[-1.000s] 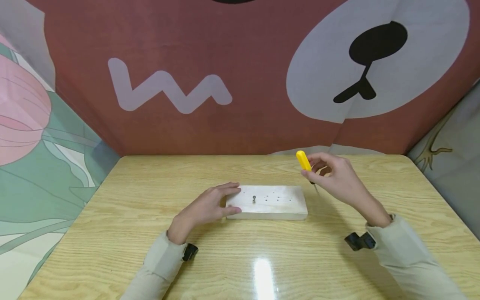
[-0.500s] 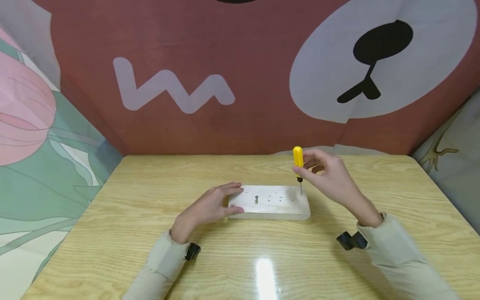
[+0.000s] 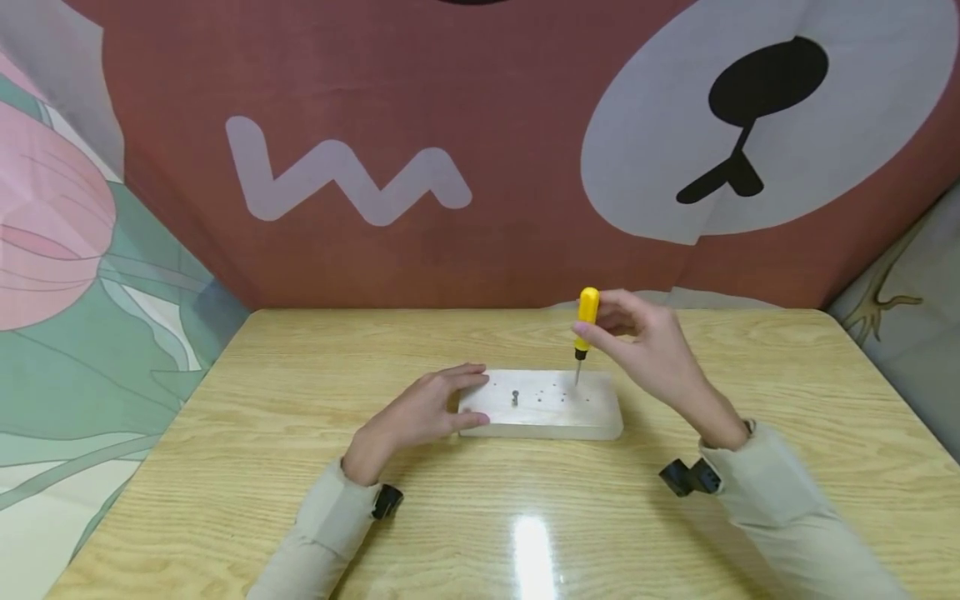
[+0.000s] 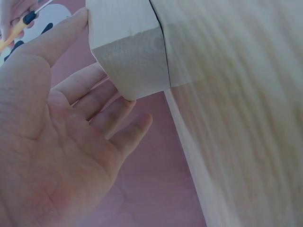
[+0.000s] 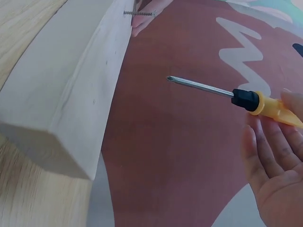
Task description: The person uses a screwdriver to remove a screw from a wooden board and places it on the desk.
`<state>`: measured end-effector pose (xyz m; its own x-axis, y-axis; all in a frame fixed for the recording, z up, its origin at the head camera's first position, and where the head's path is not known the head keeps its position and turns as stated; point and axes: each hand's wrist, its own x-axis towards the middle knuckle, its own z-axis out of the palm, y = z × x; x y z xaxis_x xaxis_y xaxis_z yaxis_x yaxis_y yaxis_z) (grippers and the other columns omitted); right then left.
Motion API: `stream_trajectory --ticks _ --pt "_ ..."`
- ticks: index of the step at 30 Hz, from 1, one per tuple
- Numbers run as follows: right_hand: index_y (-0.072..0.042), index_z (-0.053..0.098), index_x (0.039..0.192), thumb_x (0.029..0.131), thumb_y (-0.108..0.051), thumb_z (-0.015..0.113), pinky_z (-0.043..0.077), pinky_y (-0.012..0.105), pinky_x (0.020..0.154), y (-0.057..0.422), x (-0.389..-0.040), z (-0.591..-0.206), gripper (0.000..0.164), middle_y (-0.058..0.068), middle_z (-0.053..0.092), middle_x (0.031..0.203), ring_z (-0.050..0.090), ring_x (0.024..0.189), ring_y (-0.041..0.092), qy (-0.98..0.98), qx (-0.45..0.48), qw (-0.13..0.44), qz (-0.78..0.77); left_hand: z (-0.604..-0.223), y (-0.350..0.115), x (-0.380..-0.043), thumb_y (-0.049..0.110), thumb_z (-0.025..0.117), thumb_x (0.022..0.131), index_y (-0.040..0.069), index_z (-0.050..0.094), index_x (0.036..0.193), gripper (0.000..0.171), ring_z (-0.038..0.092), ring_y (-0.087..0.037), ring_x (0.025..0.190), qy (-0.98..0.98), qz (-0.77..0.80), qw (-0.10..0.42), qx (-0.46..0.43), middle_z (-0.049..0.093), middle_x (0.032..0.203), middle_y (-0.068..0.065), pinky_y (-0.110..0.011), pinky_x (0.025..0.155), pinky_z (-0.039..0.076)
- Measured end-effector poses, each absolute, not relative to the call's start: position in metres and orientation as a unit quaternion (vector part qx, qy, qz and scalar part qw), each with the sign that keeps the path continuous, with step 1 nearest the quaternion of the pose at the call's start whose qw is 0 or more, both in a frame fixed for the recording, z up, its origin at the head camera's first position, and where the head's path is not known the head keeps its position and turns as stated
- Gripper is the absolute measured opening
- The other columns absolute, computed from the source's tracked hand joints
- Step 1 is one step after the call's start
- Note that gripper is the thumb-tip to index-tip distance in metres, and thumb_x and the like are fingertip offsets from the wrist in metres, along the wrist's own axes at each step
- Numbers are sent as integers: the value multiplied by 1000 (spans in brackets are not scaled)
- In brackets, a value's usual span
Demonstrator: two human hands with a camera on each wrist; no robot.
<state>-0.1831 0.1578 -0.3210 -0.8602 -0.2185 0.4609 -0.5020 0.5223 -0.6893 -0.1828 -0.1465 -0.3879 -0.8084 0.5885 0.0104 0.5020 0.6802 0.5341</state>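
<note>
The screwdriver (image 3: 587, 319) is above the right part of the wooden block (image 3: 547, 417), its yellow handle up and its metal tip pointing down, with a gap between tip and wood in the right wrist view. It lies between the thumb and fingers of the right hand (image 3: 652, 337): the thumb presses one side of the handle, the fingers bend against the other, and the black collar and whole shaft stick out beyond them. The fingers are closed only as far as the handle's thickness, and the palm stays off it. The left hand (image 3: 420, 408) holds the block's left end, thumb on the near edge and fingers at the far edge, spread as wide as the wood between them; its little finger sticks out free past a corner. A screw (image 3: 515, 397) stands upright in the block, to the right of the left hand's fingertips and well apart from the screwdriver's tip. Small holes (image 3: 563, 399) dot the top between screw and tip. The block lies flat on the surface (image 3: 262, 375).
</note>
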Motion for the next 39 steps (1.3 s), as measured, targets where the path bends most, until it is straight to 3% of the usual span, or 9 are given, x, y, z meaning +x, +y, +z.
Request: stream_trajectory --ticks 13,22,39 --pt "-6 68 113 86 -13 78 57 15 72 131 -185 -320 29 7 74 95 68 78 5 -831 236 165 477 -388 -146 -183 38 72 91 7 53 143 63 39 -27 146 913 269 80 296 44 155 -9 -44 121 33" --pt "-6 68 112 86 -13 78 59 20 72 114 -185 -327 28 6 75 94 70 78 12 -816 273 151 487 -387 -146 -184 37 72 91 8 54 142 62 39 -27 145 914 269 83 292 44 155 -9 -45 121 32" --pt "-8 69 110 85 -14 79 60 25 70 102 -184 -328 27 3 75 92 71 76 11 -813 278 115 499 -387 -146 -185 37 72 91 8 54 142 62 39 -28 146 913 273 92 288 44 155 -10 -46 120 33"
